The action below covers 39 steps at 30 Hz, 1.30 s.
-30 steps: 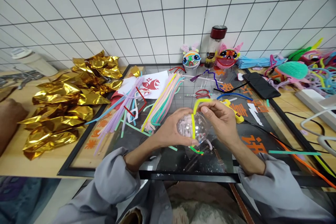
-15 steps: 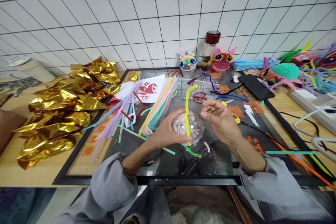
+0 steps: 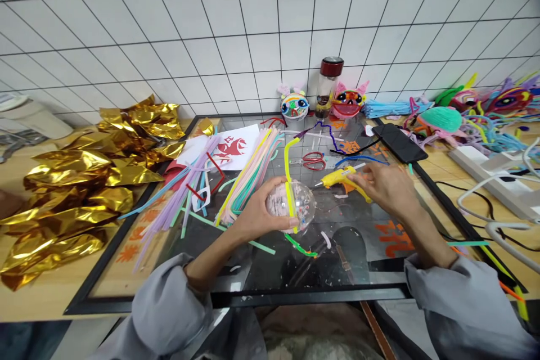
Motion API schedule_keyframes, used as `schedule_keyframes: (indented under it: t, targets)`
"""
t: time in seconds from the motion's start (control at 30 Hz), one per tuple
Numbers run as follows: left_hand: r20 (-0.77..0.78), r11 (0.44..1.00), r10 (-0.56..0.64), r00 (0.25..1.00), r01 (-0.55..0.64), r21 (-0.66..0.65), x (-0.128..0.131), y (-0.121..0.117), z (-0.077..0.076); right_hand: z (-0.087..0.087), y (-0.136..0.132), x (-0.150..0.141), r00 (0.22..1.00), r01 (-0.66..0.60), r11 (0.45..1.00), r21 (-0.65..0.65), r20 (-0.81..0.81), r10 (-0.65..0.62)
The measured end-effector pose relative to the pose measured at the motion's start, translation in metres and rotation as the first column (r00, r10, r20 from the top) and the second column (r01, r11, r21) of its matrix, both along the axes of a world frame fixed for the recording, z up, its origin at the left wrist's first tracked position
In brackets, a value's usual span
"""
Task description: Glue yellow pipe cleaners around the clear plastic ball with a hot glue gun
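My left hand (image 3: pixel 257 211) is closed around a clear plastic ball (image 3: pixel 306 202), holding it above the dark glass panel. A fuzzy yellow pipe cleaner (image 3: pixel 289 191) runs down over the ball, and its loose end sticks up beyond the top. At the right, my right hand (image 3: pixel 386 188) has its fingers closed on the rear of a yellow glue gun (image 3: pixel 337 176), whose nozzle points left towards the ball. Below the ball lies a green pipe-cleaner piece (image 3: pixel 300 246). Red-handled scissors (image 3: pixel 313 161) lie behind the glue gun.
A bundle of pastel pipe cleaners (image 3: pixel 248 180) and crumpled gold foil (image 3: pixel 84 174) spread to the left. Two decorated balls and a bottle (image 3: pixel 329 87) stand by the tiled wall. At right are a phone (image 3: pixel 400 143), a power strip (image 3: pixel 491 174) and loose cables.
My right hand has let go of the yellow pipe cleaner and moved right to the glue gun. The pipe cleaner's free end now stands up. My left hand still holds the ball.
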State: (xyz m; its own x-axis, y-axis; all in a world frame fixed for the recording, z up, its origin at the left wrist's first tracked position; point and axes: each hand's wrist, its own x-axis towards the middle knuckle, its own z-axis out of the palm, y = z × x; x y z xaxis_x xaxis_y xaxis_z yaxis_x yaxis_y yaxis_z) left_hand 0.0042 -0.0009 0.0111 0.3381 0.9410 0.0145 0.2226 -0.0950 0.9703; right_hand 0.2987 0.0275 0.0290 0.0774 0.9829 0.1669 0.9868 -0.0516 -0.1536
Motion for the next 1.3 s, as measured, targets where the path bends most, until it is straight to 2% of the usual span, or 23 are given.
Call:
schedule_keyframes:
  t: [0.07, 0.17, 0.27, 0.5, 0.57, 0.63, 0.73, 0.8, 0.9, 0.97, 1.07, 1.2, 1.3]
  targets:
    - [-0.011, 1.0, 0.011, 1.0, -0.011, -0.006, -0.001, 0.0, 0.0, -0.007, 0.001, 0.002, 0.996, -0.002, 0.989, -0.151, 0.091, 0.016]
    - [-0.022, 1.0, 0.023, 0.999, -0.023, -0.011, -0.001, 0.0, 0.0, -0.017, 0.002, 0.0, 0.991, -0.021, 0.973, -0.228, 0.121, 0.05]
    - [-0.035, 0.999, 0.035, 0.999, -0.035, -0.011, -0.002, 0.0, 0.001, -0.023, 0.006, -0.002, 0.995, -0.03, 0.968, -0.248, 0.081, 0.051]
    - [-0.073, 0.997, 0.069, 0.995, -0.067, 0.032, -0.002, -0.001, 0.004, -0.023, 0.007, -0.008, 0.997, 0.074, 0.98, -0.184, 0.046, -0.066]
    - [-0.08, 0.997, 0.072, 0.994, -0.069, 0.045, -0.003, -0.001, 0.004, -0.022, 0.007, -0.008, 0.996, 0.092, 0.985, -0.146, -0.003, -0.093]
    - [-0.085, 0.996, 0.075, 0.994, -0.071, 0.049, -0.003, 0.0, 0.004, -0.019, 0.008, -0.007, 0.985, 0.085, 0.992, -0.092, -0.144, -0.097]
    - [-0.08, 0.995, 0.082, 0.993, -0.077, 0.061, -0.003, 0.001, 0.002, -0.008, 0.012, -0.007, 0.892, 0.014, 1.0, -0.023, -0.452, -0.023]
    - [-0.071, 0.994, 0.08, 0.994, -0.075, 0.074, -0.004, 0.002, 0.0, 0.001, 0.015, -0.011, 0.826, -0.031, 0.999, 0.041, -0.562, 0.048]
    - [-0.06, 0.992, 0.079, 0.995, -0.073, 0.099, -0.004, 0.003, 0.0, 0.015, 0.017, -0.026, 0.818, -0.03, 0.981, 0.193, -0.559, 0.135]
    - [-0.058, 0.988, 0.086, 0.995, -0.078, 0.13, -0.004, 0.003, -0.001, 0.018, 0.015, -0.037, 0.817, -0.008, 0.957, 0.289, -0.549, 0.173]
    - [-0.064, 0.987, 0.098, 0.993, -0.089, 0.137, -0.004, 0.004, -0.001, 0.011, 0.008, -0.047, 0.807, 0.045, 0.913, 0.406, -0.553, 0.206]
    - [-0.068, 0.991, 0.077, 0.995, -0.068, 0.114, -0.003, 0.003, 0.0, -0.003, -0.003, -0.046, 0.824, 0.034, 0.893, 0.449, -0.517, 0.23]
    - [-0.044, 0.993, 0.041, 0.998, -0.036, 0.116, -0.001, 0.001, 0.002, -0.007, -0.007, -0.046, 0.851, 0.002, 0.858, 0.514, -0.451, 0.268]
